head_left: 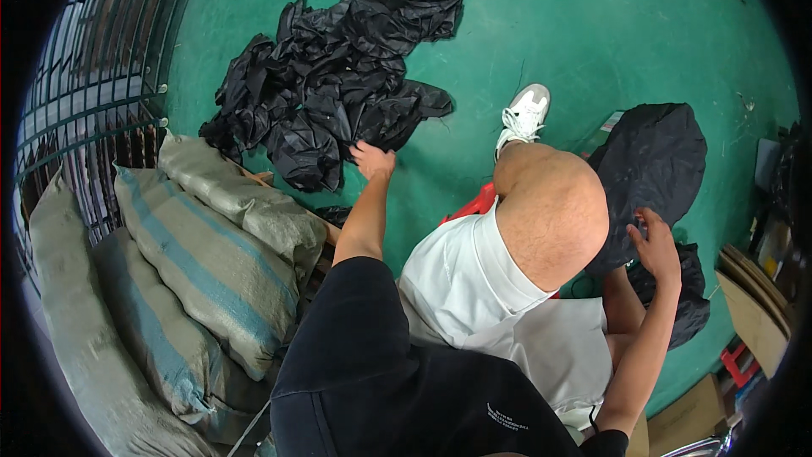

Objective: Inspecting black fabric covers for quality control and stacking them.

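The large, crumpled heap of thin black fabric (338,76) lies on the smooth green floor (592,25), on the far left. The left hand (372,161) is at its near right edge, palm down with fingers spread a little; I cannot tell whether they pinch any cloth.

On the right, a rounded, dark black fabric bundle (655,156) sits beside the person's bare, bent knee (562,220). The right hand (657,250) is at its near edge, thumb and fingers loosely parted; whether they have hold of the cloth seems impossible to tell from this angle. A smaller, shiny black bundle (689,309) lies just nearer.

A white lace-up shoe (530,110) stands on the floor between heap and bundle. Plump beige woven sacks with blue stripes (199,262) fill the near left, beside a dark metal grille (106,131). Flat brown cardboard sheets (753,313) lean on the near right.
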`<action>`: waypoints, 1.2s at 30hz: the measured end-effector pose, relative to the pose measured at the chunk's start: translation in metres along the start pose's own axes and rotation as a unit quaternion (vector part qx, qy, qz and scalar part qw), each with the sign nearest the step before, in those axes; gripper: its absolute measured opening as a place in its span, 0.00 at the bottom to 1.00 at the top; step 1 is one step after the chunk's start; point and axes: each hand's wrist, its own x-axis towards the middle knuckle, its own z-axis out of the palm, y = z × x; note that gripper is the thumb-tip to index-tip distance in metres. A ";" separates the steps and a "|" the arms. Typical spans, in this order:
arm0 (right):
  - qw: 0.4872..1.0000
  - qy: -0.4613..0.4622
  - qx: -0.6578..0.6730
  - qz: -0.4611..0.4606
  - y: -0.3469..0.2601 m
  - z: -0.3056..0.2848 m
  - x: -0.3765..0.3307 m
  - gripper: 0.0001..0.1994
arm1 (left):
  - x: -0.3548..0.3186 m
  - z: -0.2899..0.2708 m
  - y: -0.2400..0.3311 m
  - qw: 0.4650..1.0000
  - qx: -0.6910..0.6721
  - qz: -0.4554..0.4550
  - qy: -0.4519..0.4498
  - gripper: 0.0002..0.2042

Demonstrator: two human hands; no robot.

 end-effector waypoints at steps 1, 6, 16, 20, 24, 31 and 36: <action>1.000 -0.004 -0.008 0.003 0.001 0.002 0.000 0.16 | 0.003 -0.004 0.001 1.000 0.001 0.000 -0.004 0.35; 1.000 -0.018 -0.010 0.011 -0.008 0.000 0.001 0.17 | 0.039 -0.032 0.035 0.942 0.185 0.248 -0.132 0.25; 0.996 0.072 -0.009 -0.049 -0.019 -0.021 -0.007 0.18 | 0.028 -0.040 0.111 0.921 -0.123 0.336 -0.151 0.11; 0.991 0.094 0.019 -0.098 -0.023 -0.034 -0.011 0.17 | -0.054 -0.129 0.198 0.788 -0.436 0.343 -0.267 0.13; 0.938 0.043 0.317 -0.132 -0.033 -0.048 -0.017 0.18 | -0.164 -0.220 0.274 0.606 -0.538 0.454 -0.371 0.15; 0.560 -0.001 0.810 -0.175 -0.028 -0.060 -0.028 0.20 | -0.343 -0.305 0.327 0.431 -0.165 0.818 -0.342 0.11; 0.635 0.285 0.713 0.082 -0.003 -0.093 -0.034 0.10 | -0.424 -0.379 0.320 0.383 -0.098 0.841 -0.370 0.12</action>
